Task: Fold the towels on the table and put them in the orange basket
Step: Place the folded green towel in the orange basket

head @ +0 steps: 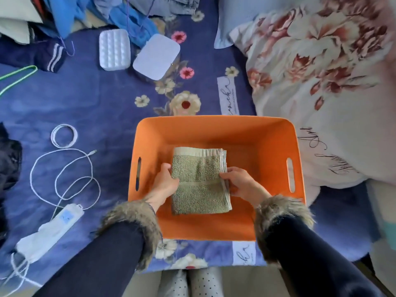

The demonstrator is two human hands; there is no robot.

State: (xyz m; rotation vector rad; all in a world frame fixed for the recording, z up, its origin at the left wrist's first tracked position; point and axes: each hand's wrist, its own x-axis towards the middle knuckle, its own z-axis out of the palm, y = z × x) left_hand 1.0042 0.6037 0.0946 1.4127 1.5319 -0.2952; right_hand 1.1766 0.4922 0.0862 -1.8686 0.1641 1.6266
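Inside the orange basket point(216, 127), a folded green towel point(200, 181) was gripped at both edges by left hand point(164, 184) & right hand point(242, 182), nearly set down; no other towels could be identified nearby.

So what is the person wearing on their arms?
Both arms wear dark navy sleeves ending in fluffy brown-grey fur cuffs at the wrists. The left hand and right hand are bare: no gloves, and no rings or watch that I can see.
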